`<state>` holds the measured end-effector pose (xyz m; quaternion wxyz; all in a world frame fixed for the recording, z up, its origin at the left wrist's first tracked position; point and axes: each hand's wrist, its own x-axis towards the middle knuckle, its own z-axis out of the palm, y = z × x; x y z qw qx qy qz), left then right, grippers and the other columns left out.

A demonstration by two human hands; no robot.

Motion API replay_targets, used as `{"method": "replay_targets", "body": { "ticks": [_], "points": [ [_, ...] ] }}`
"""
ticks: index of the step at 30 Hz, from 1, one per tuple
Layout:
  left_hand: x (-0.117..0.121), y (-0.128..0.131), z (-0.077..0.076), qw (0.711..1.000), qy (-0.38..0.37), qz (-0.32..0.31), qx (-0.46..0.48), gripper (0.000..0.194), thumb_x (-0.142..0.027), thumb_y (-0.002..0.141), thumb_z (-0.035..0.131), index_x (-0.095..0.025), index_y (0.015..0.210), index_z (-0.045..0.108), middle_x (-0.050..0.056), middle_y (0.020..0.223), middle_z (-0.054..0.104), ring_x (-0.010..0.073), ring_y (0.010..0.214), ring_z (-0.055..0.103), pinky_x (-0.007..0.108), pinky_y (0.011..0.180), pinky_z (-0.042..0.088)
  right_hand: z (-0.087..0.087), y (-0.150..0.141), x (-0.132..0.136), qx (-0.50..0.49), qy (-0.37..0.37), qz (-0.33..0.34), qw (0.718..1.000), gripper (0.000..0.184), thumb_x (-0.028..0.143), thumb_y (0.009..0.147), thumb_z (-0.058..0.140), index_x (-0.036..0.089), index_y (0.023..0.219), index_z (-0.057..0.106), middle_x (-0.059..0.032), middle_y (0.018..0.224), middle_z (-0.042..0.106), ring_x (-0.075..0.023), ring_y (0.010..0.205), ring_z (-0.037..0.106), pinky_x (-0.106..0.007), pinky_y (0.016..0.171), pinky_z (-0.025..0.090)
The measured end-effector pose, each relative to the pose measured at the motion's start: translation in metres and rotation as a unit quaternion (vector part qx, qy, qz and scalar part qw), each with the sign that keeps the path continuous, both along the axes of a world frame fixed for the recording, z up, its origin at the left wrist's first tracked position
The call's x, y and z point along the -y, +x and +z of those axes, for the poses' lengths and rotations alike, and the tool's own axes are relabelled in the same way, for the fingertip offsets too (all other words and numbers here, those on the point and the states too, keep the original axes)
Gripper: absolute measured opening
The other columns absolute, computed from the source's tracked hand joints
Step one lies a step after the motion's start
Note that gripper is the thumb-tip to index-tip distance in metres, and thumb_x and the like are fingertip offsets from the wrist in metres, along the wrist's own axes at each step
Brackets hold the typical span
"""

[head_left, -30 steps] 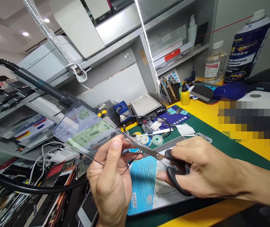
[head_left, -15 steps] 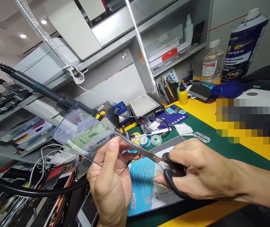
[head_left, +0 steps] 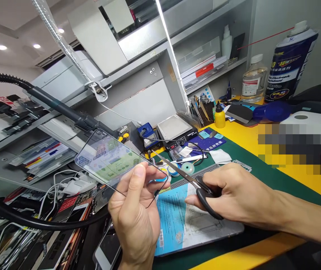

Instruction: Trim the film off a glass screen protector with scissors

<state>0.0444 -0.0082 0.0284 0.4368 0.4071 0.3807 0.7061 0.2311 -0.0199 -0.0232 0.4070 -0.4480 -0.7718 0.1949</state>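
My left hand point(head_left: 138, 210) pinches a clear, phone-sized panel point(head_left: 108, 157) by its near edge, thumb against fingers. The panel has a thin black border and printed film with green and lilac areas. It stands tilted, pointing up to the left. A thin black strip point(head_left: 164, 183) loops beside my left fingers, one end hanging at the palm. My right hand point(head_left: 236, 195) is closed around the black handles of the scissors point(head_left: 183, 173). Their blades point up-left, apart from the panel and just right of my left fingertips. My left palm hides the panel's lower end.
Beneath my hands lies a blue-and-white printed pad point(head_left: 170, 221) on a green mat point(head_left: 261, 183). Behind are a heating plate point(head_left: 177, 127), a yellow bottle point(head_left: 219, 116) and a spray can point(head_left: 290, 67). Stacked phone parts point(head_left: 62, 232) and a black hose point(head_left: 36, 224) fill the left.
The scissors have drawn back right from the panel's edge, where their blades lay before. The black strip beside my left fingers shows more fully. The view has shifted slightly.
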Motion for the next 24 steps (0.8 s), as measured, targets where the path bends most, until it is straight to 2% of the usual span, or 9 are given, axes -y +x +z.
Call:
{"method": "replay_targets", "body": {
  "ticks": [4, 10, 14, 20, 24],
  "points": [
    [-0.001, -0.001, -0.001, 1.000, 0.012, 0.016, -0.009, 0.010, -0.027, 0.081, 0.077, -0.017, 0.081, 0.079, 0.002, 0.069, 0.075, 0.0171, 0.058, 0.073, 0.025, 0.051, 0.061, 0.001, 0.000, 0.000, 0.004, 0.019, -0.032, 0.999, 0.057, 0.053, 0.088, 0.067, 0.019, 0.054, 0.036, 0.0073, 0.053, 0.025, -0.0093, 0.053, 0.020, -0.024, 0.044, 0.020],
    [-0.001, 0.000, -0.003, 0.999, 0.028, 0.027, -0.023, 0.011, -0.028, 0.080, 0.078, -0.017, 0.084, 0.080, 0.003, 0.073, 0.076, 0.0182, 0.061, 0.073, 0.026, 0.051, 0.060, 0.005, -0.002, -0.001, 0.003, 0.042, -0.042, 0.998, 0.051, 0.041, 0.088, 0.067, 0.019, 0.053, 0.035, 0.0076, 0.053, 0.024, -0.0102, 0.053, 0.019, -0.025, 0.044, 0.019],
    [-0.002, -0.001, -0.003, 0.999, 0.024, 0.021, -0.020, 0.012, -0.029, 0.080, 0.079, -0.018, 0.084, 0.080, 0.003, 0.074, 0.077, 0.0176, 0.062, 0.073, 0.024, 0.053, 0.059, 0.002, -0.001, -0.004, 0.006, 0.041, -0.057, 0.997, 0.053, 0.043, 0.086, 0.068, 0.020, 0.053, 0.033, 0.0072, 0.053, 0.024, -0.0104, 0.053, 0.019, -0.026, 0.045, 0.018],
    [-0.002, -0.001, -0.010, 0.998, 0.013, -0.049, -0.023, 0.016, -0.032, 0.084, 0.076, -0.017, 0.089, 0.080, 0.005, 0.079, 0.077, 0.0187, 0.069, 0.073, 0.027, 0.056, 0.060, 0.016, 0.002, -0.001, -0.060, -0.086, -0.069, 0.992, 0.057, 0.053, 0.083, 0.070, 0.019, 0.052, 0.037, 0.0049, 0.055, 0.029, -0.0100, 0.053, 0.026, -0.024, 0.044, 0.021],
    [0.003, 0.006, -0.012, 0.996, -0.010, -0.094, -0.001, 0.019, -0.032, 0.081, 0.079, -0.015, 0.088, 0.080, 0.006, 0.079, 0.076, 0.0165, 0.067, 0.070, 0.023, 0.052, 0.056, 0.033, -0.001, 0.007, -0.124, -0.134, -0.041, 0.982, 0.046, 0.050, 0.081, 0.075, 0.017, 0.058, 0.053, 0.0041, 0.059, 0.038, -0.0103, 0.056, 0.033, -0.024, 0.047, 0.026]
  ]
}}
